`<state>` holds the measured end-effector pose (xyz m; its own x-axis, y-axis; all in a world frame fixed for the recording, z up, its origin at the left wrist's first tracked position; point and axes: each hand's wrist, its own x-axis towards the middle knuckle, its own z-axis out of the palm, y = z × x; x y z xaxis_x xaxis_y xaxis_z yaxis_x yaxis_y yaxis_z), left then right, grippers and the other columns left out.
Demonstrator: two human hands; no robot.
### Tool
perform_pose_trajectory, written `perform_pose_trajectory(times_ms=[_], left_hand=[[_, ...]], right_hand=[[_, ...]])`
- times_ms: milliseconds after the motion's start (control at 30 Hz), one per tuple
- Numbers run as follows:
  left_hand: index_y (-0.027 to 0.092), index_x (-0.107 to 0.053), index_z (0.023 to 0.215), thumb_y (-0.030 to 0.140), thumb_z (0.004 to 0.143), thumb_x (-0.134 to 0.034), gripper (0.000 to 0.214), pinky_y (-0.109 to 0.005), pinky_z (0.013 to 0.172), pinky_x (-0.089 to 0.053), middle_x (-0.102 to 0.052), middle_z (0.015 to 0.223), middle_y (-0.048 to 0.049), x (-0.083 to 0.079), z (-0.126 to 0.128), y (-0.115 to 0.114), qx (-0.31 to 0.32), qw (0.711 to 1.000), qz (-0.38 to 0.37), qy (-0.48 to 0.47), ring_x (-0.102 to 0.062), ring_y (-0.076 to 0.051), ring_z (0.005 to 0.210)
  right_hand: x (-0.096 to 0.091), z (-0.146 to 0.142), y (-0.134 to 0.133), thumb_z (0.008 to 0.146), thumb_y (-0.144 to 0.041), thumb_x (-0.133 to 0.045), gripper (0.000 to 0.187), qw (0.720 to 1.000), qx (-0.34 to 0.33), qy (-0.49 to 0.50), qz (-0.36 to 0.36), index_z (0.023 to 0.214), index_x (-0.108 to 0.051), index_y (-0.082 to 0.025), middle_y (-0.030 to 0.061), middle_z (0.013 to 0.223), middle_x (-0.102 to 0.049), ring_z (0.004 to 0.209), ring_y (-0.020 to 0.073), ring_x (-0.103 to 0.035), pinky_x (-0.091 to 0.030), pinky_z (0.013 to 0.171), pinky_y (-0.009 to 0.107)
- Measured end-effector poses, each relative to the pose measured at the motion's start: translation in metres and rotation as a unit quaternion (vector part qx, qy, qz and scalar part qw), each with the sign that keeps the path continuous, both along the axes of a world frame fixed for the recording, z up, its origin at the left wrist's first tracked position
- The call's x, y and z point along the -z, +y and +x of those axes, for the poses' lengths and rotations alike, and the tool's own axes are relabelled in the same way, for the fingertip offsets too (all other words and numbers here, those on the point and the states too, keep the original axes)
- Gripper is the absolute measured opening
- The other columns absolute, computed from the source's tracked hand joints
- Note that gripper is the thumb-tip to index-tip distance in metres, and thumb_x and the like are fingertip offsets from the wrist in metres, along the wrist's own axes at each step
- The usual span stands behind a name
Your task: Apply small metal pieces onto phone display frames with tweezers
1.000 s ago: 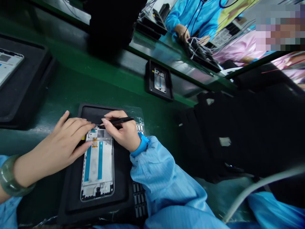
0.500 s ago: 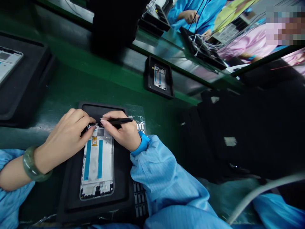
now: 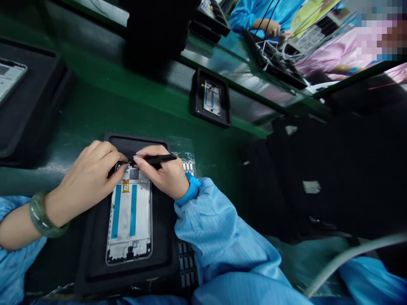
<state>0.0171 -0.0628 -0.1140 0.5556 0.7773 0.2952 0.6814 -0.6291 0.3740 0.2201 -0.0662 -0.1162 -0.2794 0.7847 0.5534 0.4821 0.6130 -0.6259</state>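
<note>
Two hands: a person's left hand and right hand meet over the top end of one opened phone frame.
Left fingers: bent inward, thumb and forefinger close together at the frame's upper left corner; whether they pinch a small part cannot be told.
Right fingers: closed round a black slim tool, held like a pen, its shaft pointing left along the frame's top edge; its tip is hard to make out.
Phone frame: lying lengthwise in a black tray, silvery white inside, with two blue strips and an orange flex piece near the top.
Tray: on a green desk, close to its near edge; a clear sheet of small parts shows beside the tray's right edge.
Desk's far edge: a smaller-looking tray with a similar frame.
Desk's left edge: another tray, partly out of view, carrying a pale frame.
Wrists: green bangle on the left, blue band on the right.
Beyond the desk: a co-worker's blue sleeve and a pink sleeve.
</note>
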Motion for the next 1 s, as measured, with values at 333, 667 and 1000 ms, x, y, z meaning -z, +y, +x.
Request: perform_pose_trajectory(times_ms=[333, 667, 1000], left_hand=[[0.016, -0.064, 0.096, 0.026, 0.097, -0.048, 0.018, -0.04, 0.072, -0.045, -0.06, 0.092, -0.0075, -0.0012, 0.0007, 0.0025, 0.002, 1.0, -0.001, 0.001, -0.052, -0.024, 0.084], [0.017, -0.065, 0.088, 0.026, 0.094, -0.051, 0.018, -0.04, 0.07, -0.045, -0.062, 0.088, -0.007, -0.0024, 0.0018, 0.0049, -0.004, 1.0, 0.012, 0.003, -0.053, -0.025, 0.082], [0.018, -0.064, 0.087, 0.026, 0.092, -0.053, 0.014, -0.04, 0.069, -0.044, -0.062, 0.087, -0.0066, -0.0013, 0.0015, 0.0062, -0.004, 1.0, 0.024, 0.007, -0.053, -0.025, 0.08]], right_hand=[[0.0003, 0.001, 0.0015, 0.096, -0.028, -0.058, 0.013, 0.998, -0.014, 0.018, -0.058, 0.1, -0.065, -0.019, 0.004, 0.097, -0.073, 0.085, 0.0139, -0.073, -0.06, 0.08, 0.025], [0.0014, -0.001, 0.0023, 0.093, -0.024, -0.063, 0.009, 0.998, -0.008, 0.049, -0.041, 0.098, -0.063, -0.017, 0.0028, 0.091, -0.073, 0.081, 0.013, -0.073, -0.058, 0.073, 0.022], [0.0003, -0.0011, 0.0042, 0.094, -0.023, -0.062, 0.007, 0.999, -0.008, 0.038, -0.004, 0.097, -0.062, -0.017, 0.0017, 0.087, -0.073, 0.078, 0.0112, -0.072, -0.057, 0.072, 0.02]])
